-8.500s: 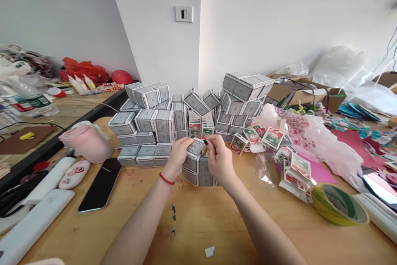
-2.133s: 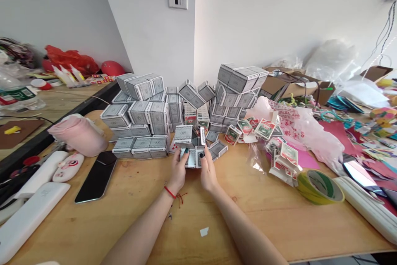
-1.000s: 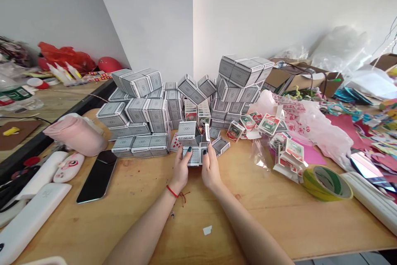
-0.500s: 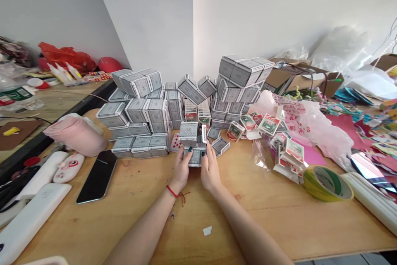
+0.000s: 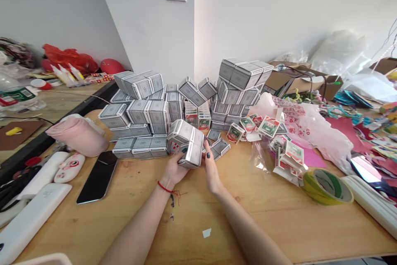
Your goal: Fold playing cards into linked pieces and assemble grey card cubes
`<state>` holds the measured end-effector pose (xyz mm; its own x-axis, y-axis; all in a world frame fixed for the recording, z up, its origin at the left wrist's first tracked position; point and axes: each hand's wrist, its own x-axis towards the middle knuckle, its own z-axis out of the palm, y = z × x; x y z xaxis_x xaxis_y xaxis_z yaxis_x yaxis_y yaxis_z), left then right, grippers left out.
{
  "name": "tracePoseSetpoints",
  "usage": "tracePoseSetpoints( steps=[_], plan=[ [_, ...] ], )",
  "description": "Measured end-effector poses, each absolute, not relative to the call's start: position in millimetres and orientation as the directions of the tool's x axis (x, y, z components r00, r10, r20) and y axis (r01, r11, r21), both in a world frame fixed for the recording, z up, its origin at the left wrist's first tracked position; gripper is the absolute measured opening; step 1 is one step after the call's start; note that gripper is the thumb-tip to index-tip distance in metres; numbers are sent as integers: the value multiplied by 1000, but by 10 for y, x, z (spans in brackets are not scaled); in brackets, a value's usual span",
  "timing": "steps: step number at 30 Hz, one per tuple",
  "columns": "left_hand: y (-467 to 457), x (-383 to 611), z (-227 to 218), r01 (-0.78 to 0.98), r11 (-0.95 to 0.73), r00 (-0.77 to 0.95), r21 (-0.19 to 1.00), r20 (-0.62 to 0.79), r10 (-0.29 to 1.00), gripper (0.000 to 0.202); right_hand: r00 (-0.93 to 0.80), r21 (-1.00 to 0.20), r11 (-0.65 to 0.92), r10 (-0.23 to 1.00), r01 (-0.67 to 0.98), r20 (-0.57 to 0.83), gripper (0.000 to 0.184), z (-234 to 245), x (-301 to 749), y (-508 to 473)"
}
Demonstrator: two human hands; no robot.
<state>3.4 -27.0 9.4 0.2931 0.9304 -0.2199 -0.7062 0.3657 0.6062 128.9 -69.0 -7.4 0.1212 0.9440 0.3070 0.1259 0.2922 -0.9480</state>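
Head view: card block (image 5: 194, 149) is clamped by L hand (image 5: 175, 170), tilted, just in front of the card stacks (image 5: 149, 112), w/ R hand (image 5: 212, 172) held at its R side, whether gripping or not can't be told. Open room is left on the near counter (image 5: 248, 223) btwn phone (image 5: 97, 178) & tape roll (image 5: 328, 186), crossed by both forearms, w/ paper scrap (image 5: 206, 232) in the middle & near edge seen at bottom R. Red-pipped card (image 5: 174, 147) is mostly hidden by the block, & pale rim (image 5: 45, 260) is cut off bottom L.
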Motion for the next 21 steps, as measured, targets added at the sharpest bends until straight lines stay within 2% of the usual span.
tracePoseSetpoints(
  steps=[3,9,12,16,21],
  plan=[
    [-221,-68,67,-744,435,368,508,-231,901,20,221,-967,256,942,9,252,58,-84,1287,-662],
    [-207,-133,51,-754,409,379,514,-168,910,24,182,-968,248,955,-50,235,56,-25,1249,-705],
    [-222,-98,60,-741,390,350,546,-182,919,22,134,-973,227,966,-41,220,54,48,1242,-733],
    [-272,-3,91,-718,273,213,640,-172,962,25,74,-974,208,977,-87,202,57,143,1235,-747],
    [-325,70,142,-628,229,224,744,-109,968,29,92,-973,138,988,-184,123,65,193,1216,-744]
  ],
)
